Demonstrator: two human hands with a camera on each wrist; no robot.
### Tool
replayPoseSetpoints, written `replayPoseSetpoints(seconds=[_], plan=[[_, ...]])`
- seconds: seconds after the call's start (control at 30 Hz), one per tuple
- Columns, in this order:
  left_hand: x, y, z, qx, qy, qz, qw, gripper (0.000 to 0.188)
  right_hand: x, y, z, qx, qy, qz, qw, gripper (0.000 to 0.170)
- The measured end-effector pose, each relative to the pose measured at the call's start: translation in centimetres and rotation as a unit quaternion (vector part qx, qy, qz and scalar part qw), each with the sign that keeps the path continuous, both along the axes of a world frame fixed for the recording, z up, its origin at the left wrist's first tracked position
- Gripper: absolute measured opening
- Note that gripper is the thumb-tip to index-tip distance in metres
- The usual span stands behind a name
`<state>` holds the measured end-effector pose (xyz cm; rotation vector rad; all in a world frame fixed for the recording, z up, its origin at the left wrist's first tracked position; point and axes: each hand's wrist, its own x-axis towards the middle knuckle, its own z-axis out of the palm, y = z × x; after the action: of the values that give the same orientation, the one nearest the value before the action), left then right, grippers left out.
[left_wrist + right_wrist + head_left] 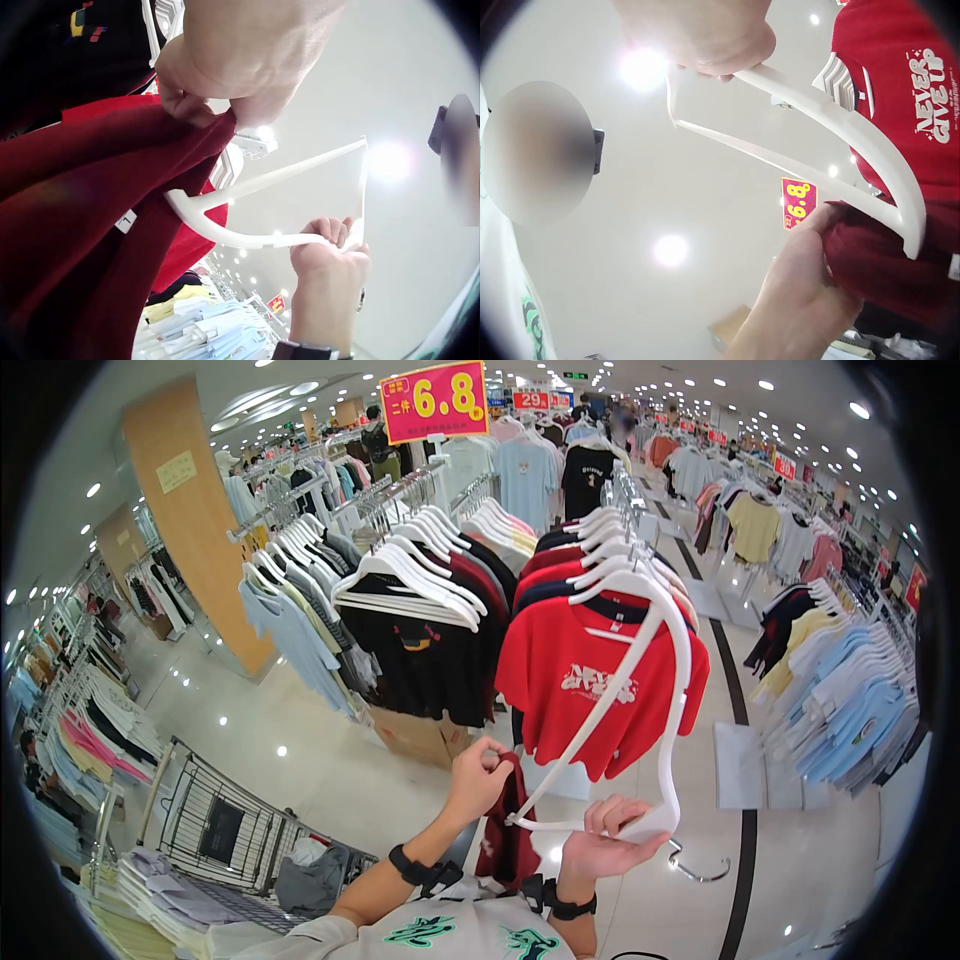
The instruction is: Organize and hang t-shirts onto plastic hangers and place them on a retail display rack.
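My left hand (pixel 478 780) pinches the edge of a dark red T-shirt (pixel 97 195) that hangs down in front of me. A small white size tag (pixel 126 220) shows inside the cloth. With its fingers curled round the neck area, my right hand (pixel 608 842) grips a white plastic hanger (pixel 870 146), whose metal hook (pixel 700 872) points down to the right. One tip of the hanger lies against the opening of the dark red shirt in the left wrist view. The other end sticks out free. Part of the shirt is hidden behind my left hand and forearm.
Straight ahead stands a rack with a bright red printed T-shirt (pixel 600 680) and black T-shirts (pixel 420 650) on white hangers. A wire shopping cart (pixel 225 825) is at my left. Another rack of light blue shirts (pixel 850 710) stands at the right, beyond the aisle.
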<state>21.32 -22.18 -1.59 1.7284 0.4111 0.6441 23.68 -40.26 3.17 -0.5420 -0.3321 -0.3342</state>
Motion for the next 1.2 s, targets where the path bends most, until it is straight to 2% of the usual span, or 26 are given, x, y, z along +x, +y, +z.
replayPoseSetpoints(seconds=[0.07,0.13,0.17,0.2,0.27,0.37,0.4,0.47,0.5,0.53,0.6,0.73,0.8,0.83,0.87,0.93,1.07,1.13,1.2], plan=[[-0.2,0.1,-0.1,-0.006,0.005,0.007,1.000,0.010,-0.1,0.8,0.0,-0.009,0.021,-0.023,0.999,0.058],[-0.4,0.2,-0.1,-0.038,-0.001,0.007,0.999,0.010,0.4,2.0,-2.1,-0.050,-0.005,0.010,0.999,0.066],[-0.7,0.1,0.0,-0.040,-0.003,0.009,0.999,0.010,0.5,3.1,-3.2,-0.055,-0.002,0.019,0.998,0.066],[-0.9,0.1,0.2,-0.033,0.017,0.006,0.999,0.008,0.5,4.5,-4.5,-0.075,0.046,0.019,0.996,0.065],[-1.3,0.6,0.2,-0.026,0.037,0.007,0.999,0.008,1.0,6.2,-7.9,-0.092,0.021,0.067,0.993,0.063],[-2.0,2.1,0.7,-0.169,-0.061,0.056,0.982,0.008,0.9,6.7,-13.0,-0.141,0.044,0.104,0.983,0.058],[-2.0,3.2,0.2,-0.176,-0.089,0.072,0.978,0.009,0.8,6.6,-14.4,-0.143,0.045,0.106,0.983,0.058],[-3.2,5.0,1.9,-0.217,-0.079,0.086,0.969,0.007,0.5,6.1,-16.5,-0.194,0.080,0.147,0.967,0.053],[-3.9,6.2,2.5,-0.234,-0.044,0.081,0.968,0.004,0.4,5.8,-16.9,-0.205,0.071,0.159,0.963,0.044],[-4.0,7.1,2.6,-0.255,-0.054,0.090,0.961,0.004,0.4,5.7,-17.5,-0.203,0.065,0.159,0.964,0.044],[-4.3,8.5,3.1,-0.239,-0.033,0.132,0.961,0.006,0.2,5.2,-18.6,-0.206,0.051,0.210,0.955,0.042],[-5.5,12.3,1.8,-0.222,-0.052,0.176,0.958,0.008,-0.1,4.6,-19.2,-0.261,0.022,0.235,0.936,0.041],[-6.0,14.0,1.9,-0.196,-0.047,0.195,0.960,0.008,0.4,4.4,-18.5,-0.441,-0.013,0.218,0.871,0.038],[-6.2,14.9,1.7,-0.202,-0.047,0.192,0.959,0.008,0.3,4.3,-17.1,-0.522,0.004,0.238,0.819,0.027],[-6.5,15.9,1.3,-0.183,-0.044,0.203,0.961,0.008,0.1,4.5,-15.7,-0.579,-0.004,0.232,0.781,0.024],[-7.0,17.7,0.8,-0.171,-0.041,0.212,0.961,0.008,0.2,5.1,-14.5,-0.633,-0.070,0.192,0.747,0.024],[-8.0,21.1,0.4,-0.134,-0.021,0.275,0.952,0.006,0.2,7.1,-11.7,-0.614,-0.056,0.228,0.753,0.026],[-8.7,23.3,-0.7,-0.100,-0.013,0.294,0.950,0.005,0.4,8.1,-11.2,-0.662,-0.108,0.211,0.711,0.029],[-9.3,26.0,-2.0,-0.106,-0.030,0.309,0.945,0.004,0.7,9.7,-10.3,-0.667,-0.113,0.213,0.706,0.033]])
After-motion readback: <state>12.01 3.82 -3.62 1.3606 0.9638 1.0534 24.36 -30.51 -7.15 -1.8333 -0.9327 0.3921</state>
